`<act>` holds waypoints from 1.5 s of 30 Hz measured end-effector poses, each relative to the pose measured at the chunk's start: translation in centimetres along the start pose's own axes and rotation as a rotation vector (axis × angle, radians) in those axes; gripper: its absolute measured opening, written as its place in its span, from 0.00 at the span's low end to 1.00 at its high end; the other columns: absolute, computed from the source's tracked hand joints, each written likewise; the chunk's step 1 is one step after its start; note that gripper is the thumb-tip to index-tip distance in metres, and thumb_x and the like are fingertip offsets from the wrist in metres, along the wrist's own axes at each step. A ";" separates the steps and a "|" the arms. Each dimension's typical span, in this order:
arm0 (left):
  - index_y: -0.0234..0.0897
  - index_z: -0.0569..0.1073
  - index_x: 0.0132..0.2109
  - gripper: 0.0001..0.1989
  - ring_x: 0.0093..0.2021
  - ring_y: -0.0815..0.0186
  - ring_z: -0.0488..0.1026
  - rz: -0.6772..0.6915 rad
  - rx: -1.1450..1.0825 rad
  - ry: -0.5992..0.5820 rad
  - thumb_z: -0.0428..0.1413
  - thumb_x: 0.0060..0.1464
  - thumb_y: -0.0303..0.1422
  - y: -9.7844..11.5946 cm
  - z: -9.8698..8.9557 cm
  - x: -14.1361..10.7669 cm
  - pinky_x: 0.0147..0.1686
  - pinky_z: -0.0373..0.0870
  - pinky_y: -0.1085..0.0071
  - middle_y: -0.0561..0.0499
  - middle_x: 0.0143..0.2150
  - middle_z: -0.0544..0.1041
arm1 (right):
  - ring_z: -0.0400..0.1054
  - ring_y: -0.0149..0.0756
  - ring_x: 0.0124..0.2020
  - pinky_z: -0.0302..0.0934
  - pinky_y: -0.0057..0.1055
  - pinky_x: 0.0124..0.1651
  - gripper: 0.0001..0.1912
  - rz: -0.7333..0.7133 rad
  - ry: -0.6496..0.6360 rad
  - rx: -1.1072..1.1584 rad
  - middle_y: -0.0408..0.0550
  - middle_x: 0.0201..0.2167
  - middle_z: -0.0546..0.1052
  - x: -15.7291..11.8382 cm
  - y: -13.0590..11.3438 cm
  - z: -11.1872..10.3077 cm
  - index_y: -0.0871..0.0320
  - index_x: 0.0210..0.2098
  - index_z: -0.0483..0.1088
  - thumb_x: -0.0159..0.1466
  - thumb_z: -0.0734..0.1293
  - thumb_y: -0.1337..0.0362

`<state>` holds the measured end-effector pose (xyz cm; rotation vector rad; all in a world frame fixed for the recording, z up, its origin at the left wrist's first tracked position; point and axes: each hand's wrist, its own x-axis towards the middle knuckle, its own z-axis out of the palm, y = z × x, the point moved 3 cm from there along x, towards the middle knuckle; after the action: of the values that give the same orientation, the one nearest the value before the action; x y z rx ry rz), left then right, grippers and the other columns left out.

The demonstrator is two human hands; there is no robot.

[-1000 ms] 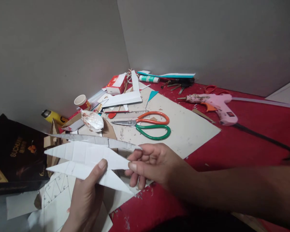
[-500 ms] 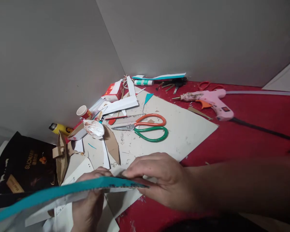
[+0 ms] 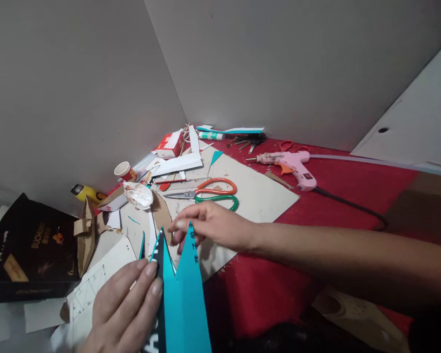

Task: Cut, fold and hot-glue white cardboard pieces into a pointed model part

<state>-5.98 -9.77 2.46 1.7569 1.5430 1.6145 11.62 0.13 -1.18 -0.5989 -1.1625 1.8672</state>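
My left hand (image 3: pixel 127 304) grips a long folded piece of teal card (image 3: pixel 189 304) at the bottom centre. The card is teal on one face, with a black printed panel bearing white letters beside my fingers. Its upper end splits into pointed tips with a V-shaped gap between them, and dark marks run along the right tip. My right hand (image 3: pixel 215 226) is just behind that right tip, thumb and fingers curled together. Whether they pinch anything is hidden. Beyond it lie scissors (image 3: pixel 206 193) with one orange and one green handle, partly covered by the hand.
A pink glue gun (image 3: pixel 296 164) lies at the right on the red tabletop (image 3: pixel 338 191), its cable trailing right. Left are a black box (image 3: pixel 40 235), a yellow bottle (image 3: pixel 88 192), a paper cup (image 3: pixel 125 170) and cardboard scraps. A glue stick (image 3: pixel 211 136) lies near the wall.
The teal card has swung from lying sideways to pointing away from me, showing its split tips. My left hand now lies over its left side; my right hand has moved up and left.
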 end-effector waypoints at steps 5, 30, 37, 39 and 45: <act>0.44 0.82 0.39 0.07 0.39 0.57 0.80 0.364 0.106 -0.141 0.60 0.54 0.33 -2.8 -0.2 3.4 0.50 0.75 0.60 0.47 0.38 0.83 | 0.73 0.29 0.30 0.66 0.25 0.34 0.25 0.102 0.087 -0.072 0.52 0.31 0.79 1.2 -1.1 -2.2 0.64 0.32 0.76 0.68 0.58 0.50; 0.43 0.70 0.60 0.26 0.64 0.55 0.63 1.113 0.550 -0.483 0.56 0.55 0.21 -5.1 2.6 5.9 0.64 0.54 0.55 0.44 0.63 0.68 | 0.66 0.24 0.19 0.61 0.21 0.26 0.07 0.053 0.026 -0.163 0.40 0.15 0.74 2.1 -1.7 -3.1 0.63 0.20 0.72 0.50 0.74 0.69; 0.46 0.58 0.66 0.30 0.57 0.50 0.70 -0.235 -0.440 -0.604 0.54 0.58 0.38 -5.4 1.7 8.3 0.51 0.70 0.54 0.40 0.61 0.70 | 0.66 0.25 0.21 0.61 0.23 0.29 0.08 -0.018 -0.031 -0.368 0.39 0.17 0.73 0.9 -4.5 -1.6 0.62 0.20 0.72 0.52 0.73 0.66; 0.42 0.64 0.63 0.33 0.47 0.52 0.75 -0.497 -0.651 -0.745 0.59 0.52 0.44 -5.0 2.3 7.2 0.44 0.72 0.59 0.39 0.51 0.76 | 0.65 0.25 0.22 0.60 0.23 0.29 0.08 -0.024 -0.090 -0.451 0.39 0.17 0.73 1.3 -4.7 -0.6 0.62 0.22 0.73 0.53 0.73 0.65; 0.37 0.76 0.42 0.16 0.34 0.65 0.75 -0.661 -0.659 -0.784 0.66 0.45 0.35 -5.0 3.2 5.3 0.37 0.69 0.71 0.49 0.35 0.79 | 0.63 0.25 0.23 0.57 0.24 0.29 0.07 0.054 -0.216 -0.579 0.38 0.18 0.71 3.1 -4.7 1.5 0.61 0.23 0.73 0.53 0.72 0.65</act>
<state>-6.82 -2.22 0.31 1.1097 0.8998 0.7966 10.80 3.05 3.80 -0.7571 -1.8715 1.6606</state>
